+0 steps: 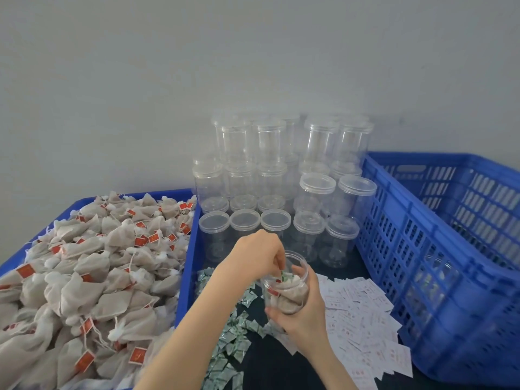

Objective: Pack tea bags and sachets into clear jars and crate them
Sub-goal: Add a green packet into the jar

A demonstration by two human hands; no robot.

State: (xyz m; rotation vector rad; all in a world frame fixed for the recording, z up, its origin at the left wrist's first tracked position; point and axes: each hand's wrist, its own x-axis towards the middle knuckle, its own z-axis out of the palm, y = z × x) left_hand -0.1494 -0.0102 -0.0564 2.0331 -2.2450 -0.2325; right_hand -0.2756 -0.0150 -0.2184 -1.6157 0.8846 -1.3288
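My right hand (302,313) grips a clear open jar (287,285) from below, tilted toward me, with several tea bags inside. My left hand (257,256) hovers at the jar's mouth, its fingertips pinching a small green-and-white sachet (284,275) at the rim. A heap of tea bags with red tags (84,277) fills the blue tray (187,266) on the left. Loose green-and-white sachets (230,339) lie on the dark surface below my hands.
Stacked empty lidded clear jars (278,181) stand against the wall behind my hands. White printed paper slips (363,313) lie scattered to the right. A tall blue slatted crate (439,249) stands at the right, with filled jars dimly visible through its side.
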